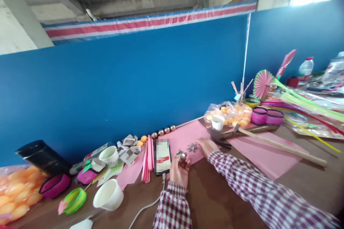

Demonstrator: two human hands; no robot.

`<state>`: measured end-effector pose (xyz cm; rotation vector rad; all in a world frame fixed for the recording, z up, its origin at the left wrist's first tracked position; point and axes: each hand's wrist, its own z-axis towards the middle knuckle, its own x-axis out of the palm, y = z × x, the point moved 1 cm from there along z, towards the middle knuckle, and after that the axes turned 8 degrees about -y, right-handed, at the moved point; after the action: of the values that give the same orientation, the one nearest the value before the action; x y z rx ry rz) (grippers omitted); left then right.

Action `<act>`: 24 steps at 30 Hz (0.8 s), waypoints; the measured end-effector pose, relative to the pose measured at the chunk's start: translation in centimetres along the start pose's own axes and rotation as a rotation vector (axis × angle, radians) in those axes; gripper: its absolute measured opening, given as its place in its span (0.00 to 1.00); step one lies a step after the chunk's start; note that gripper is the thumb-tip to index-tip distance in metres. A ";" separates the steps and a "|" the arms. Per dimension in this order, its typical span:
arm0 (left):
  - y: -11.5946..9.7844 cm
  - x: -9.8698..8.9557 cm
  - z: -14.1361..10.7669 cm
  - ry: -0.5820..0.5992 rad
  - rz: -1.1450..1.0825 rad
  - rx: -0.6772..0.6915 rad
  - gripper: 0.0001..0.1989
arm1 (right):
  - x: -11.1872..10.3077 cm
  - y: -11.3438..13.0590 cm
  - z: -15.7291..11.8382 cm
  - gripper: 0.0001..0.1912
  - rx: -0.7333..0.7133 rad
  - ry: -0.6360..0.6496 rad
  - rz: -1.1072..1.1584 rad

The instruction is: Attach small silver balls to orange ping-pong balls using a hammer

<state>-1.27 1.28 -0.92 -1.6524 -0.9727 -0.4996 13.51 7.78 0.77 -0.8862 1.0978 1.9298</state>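
My left hand (179,171) is palm up with its fingers curled around a shiny silver ball (181,156). To its right, a small heap of silvery bits (192,147) lies on pink paper (185,133); they are too small to name. My right hand (206,146) reaches in from the right beside this heap. Its fingers are blurred, so I cannot tell whether they pinch anything. A row of several similar shiny balls (160,132) runs along the paper's back edge. Just left of my left hand lies a phone (162,161) with a cable plugged in.
A hammer (282,143) lies across pink paper on the right, near dark-bladed shears (219,136). White cups (109,195), pink strips (147,159) and a black cylinder (47,157) stand left. Bags of orange balls (235,114) sit at both sides. A blue partition (134,78) closes the back.
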 end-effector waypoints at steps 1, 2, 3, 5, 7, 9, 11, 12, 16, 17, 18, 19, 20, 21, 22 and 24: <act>0.1 0.0 0.1 0.003 0.000 -0.006 0.14 | 0.4 -0.3 0.2 0.12 0.004 -0.012 -0.011; 0.1 0.0 0.1 0.003 0.000 -0.011 0.15 | 0.7 -0.5 0.4 0.11 0.003 -0.026 -0.019; 0.1 0.0 0.2 0.005 0.004 -0.015 0.15 | 0.9 -0.7 0.4 0.10 -0.001 -0.038 -0.024; 0.1 0.1 0.1 0.011 0.017 -0.014 0.16 | 1.1 -0.9 0.4 0.10 -0.005 -0.055 -0.030; 0.0 0.1 0.0 0.031 0.035 0.003 0.18 | 1.2 -0.9 0.2 0.10 -0.004 -0.074 -0.028; 0.0 0.2 -0.1 0.052 0.057 0.024 0.19 | 1.1 -1.0 0.0 0.11 0.003 -0.098 -0.018; 0.1 0.1 -0.2 0.069 0.077 0.040 0.20 | 1.0 -1.2 -0.2 0.12 0.012 -0.121 -0.005; 0.1 0.1 -0.2 0.074 0.087 0.045 0.21 | 0.9 -1.4 -0.3 0.12 0.014 -0.133 0.005; 0.2 0.3 -0.4 0.078 0.125 0.101 0.23 | 0.4 -1.8 -0.8 0.10 0.013 -0.239 0.153; 0.3 0.4 -0.5 0.072 0.134 0.123 0.23 | 0.2 -1.7 -1.0 0.09 0.020 -0.267 0.220; 0.3 0.5 -0.5 0.064 0.144 0.145 0.24 | 0.1 -1.5 -1.3 0.09 0.029 -0.281 0.294; 0.4 0.5 -0.5 0.053 0.159 0.164 0.25 | 0.0 -1.2 -1.6 0.08 0.039 -0.279 0.365; 0.5 0.6 -0.5 0.041 0.178 0.183 0.25 | -0.1 -0.7 -1.9 0.08 0.047 -0.266 0.436; 0.6 0.6 -0.5 0.034 0.200 0.200 0.25 | -0.3 -0.2 -2.3 0.08 0.045 -0.244 0.500; 0.6 0.6 -0.5 0.032 0.222 0.213 0.24 | -0.4 0.4 -2.6 0.08 0.039 -0.225 0.554; 0.7 0.6 -0.3 0.040 0.255 0.234 0.23 | -0.7 1.4 -3.2 0.07 0.024 -0.203 0.630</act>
<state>-0.29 1.12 -0.79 -1.5209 -0.7467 -0.2365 13.33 4.26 0.58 -0.3277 1.3792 2.4348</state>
